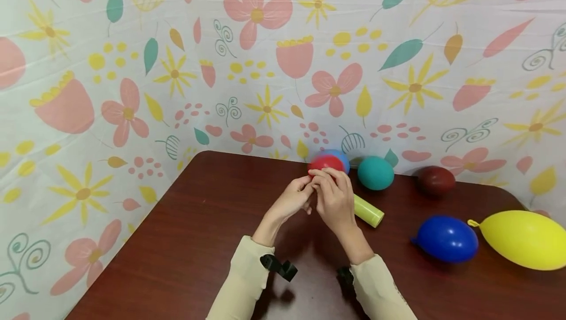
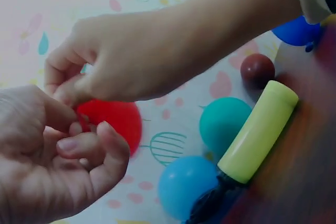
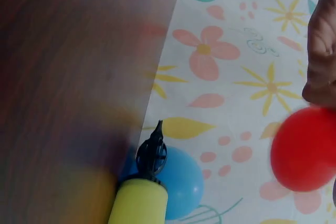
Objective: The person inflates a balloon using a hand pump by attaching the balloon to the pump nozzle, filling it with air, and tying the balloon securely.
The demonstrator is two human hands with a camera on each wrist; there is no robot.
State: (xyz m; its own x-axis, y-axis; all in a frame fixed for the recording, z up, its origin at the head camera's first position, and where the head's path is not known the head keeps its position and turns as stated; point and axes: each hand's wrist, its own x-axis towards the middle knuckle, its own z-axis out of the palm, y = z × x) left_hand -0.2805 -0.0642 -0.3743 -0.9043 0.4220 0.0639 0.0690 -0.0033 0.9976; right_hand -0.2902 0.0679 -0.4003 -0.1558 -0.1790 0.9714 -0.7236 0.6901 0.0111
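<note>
An inflated red balloon (image 1: 326, 163) is up in front of both hands, its round body pointing away from the person. My left hand (image 1: 289, 201) pinches the neck of the red balloon (image 2: 116, 124) between thumb and forefinger. Coming in from the other side, my right hand (image 1: 332, 198) has its fingertips together at that same neck, as the left wrist view shows. The knot area is mostly hidden behind the fingers. In the right wrist view the balloon (image 3: 304, 148) appears at the right edge, below a hand (image 3: 323, 61).
A yellow-green hand pump (image 1: 368, 210) with a black nozzle (image 3: 152, 150) lies beside the right hand. Around it on the brown table (image 1: 177, 241) are light blue (image 2: 186, 186), teal (image 1: 376, 173), dark brown (image 1: 436, 180), dark blue (image 1: 447, 239) and yellow (image 1: 526, 240) balloons. A floral cloth (image 1: 265, 74) hangs behind.
</note>
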